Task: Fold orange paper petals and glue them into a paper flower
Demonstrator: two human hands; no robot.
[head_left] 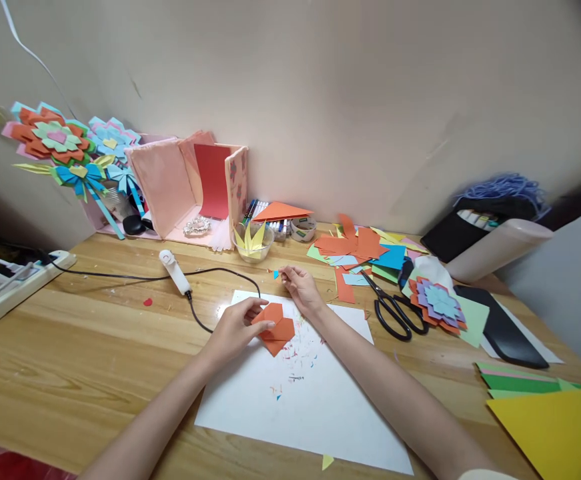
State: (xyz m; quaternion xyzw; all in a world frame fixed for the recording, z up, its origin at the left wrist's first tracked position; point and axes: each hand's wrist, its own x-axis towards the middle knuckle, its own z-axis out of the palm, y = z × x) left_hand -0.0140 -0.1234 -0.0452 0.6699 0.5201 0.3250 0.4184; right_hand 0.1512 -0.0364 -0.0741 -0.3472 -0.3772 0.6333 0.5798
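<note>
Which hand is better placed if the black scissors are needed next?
Probably the right hand: the black scissors lie on its side, while the left hand holds the folded orange paper. Whether the right pinches the small blue scrap is unclear.

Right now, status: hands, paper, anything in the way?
Left hand holding folded orange paper. Right hand beside small blue paper scrap, grip unclear. Loose coloured bits dot white paper sheet.
</note>
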